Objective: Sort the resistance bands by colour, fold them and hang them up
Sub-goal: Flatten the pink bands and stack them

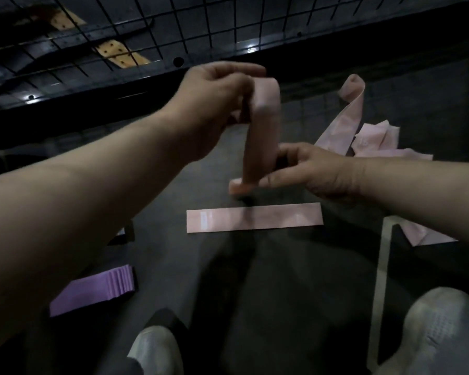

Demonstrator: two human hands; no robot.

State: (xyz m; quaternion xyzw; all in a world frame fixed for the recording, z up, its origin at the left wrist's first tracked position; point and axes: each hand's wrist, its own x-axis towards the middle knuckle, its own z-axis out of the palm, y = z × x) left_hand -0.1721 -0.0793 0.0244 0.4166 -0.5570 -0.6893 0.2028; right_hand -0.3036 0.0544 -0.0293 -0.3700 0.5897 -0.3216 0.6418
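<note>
A: What's underfoot, and what's behind it?

B: A dark, matte floor (190, 185) in dim light, with a pale strip (381, 266) running along it on the right. At the far edge stands a black wire grid (201, 20). Through it show tan straps (122, 54) punched with holes.

A: And the hands?

B: Both are raised above the floor, forearms bare. The left hand (217, 96) is the higher one, its fingers curled round the top loop of a pink band (260, 136). The right hand (312, 171) pinches the same band near its bottom end between thumb and fingers. The band hangs nearly upright between them, blurred, its lower end bent sideways just above the floor.

A: How many other bands?

B: One flat pink band (255, 217) lies straight on the floor just below the hands. A loose heap of pink bands (368, 136) sits beyond the right wrist, one strip curling upward; I cannot tell how many are in it. Another pink piece (428, 236) shows under the right forearm.

A: Any other colour?

B: One purple stack (92, 290) at lower left, partly hidden by the left forearm — the layers at its edge are too fine to count. Two pale shoes stand at the bottom, a left shoe (157, 350) and a right shoe (444, 328)
</note>
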